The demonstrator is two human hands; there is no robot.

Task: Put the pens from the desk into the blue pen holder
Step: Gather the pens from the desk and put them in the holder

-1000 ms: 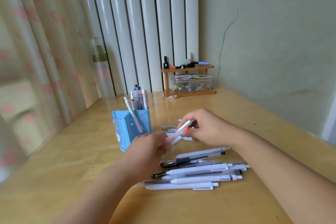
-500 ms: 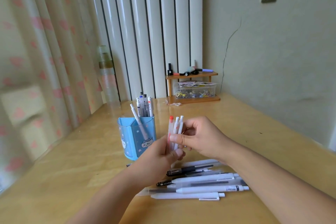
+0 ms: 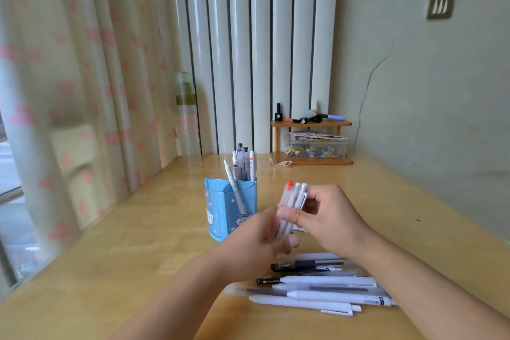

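Note:
A blue pen holder [image 3: 220,210] with cartoon faces stands on the wooden desk [image 3: 110,270], with several pens upright in it. Just right of it, my right hand [image 3: 331,218] grips a bundle of three white pens [image 3: 292,201], held upright, one with a red tip. My left hand [image 3: 259,237] is blurred and touches the lower ends of the same bundle. A heap of several white and black pens [image 3: 317,287] lies on the desk below my hands, partly hidden by my right forearm.
A small wooden shelf [image 3: 311,160] with a clear box of clips and small items stands at the back by the wall. A translucent bottle [image 3: 187,124] stands near the curtain at back left. The desk's left edge runs along the window.
The pens were gathered from a slant into an upright bundle and lifted off the desk. My hands have stayed just right of the holder for the last half second.

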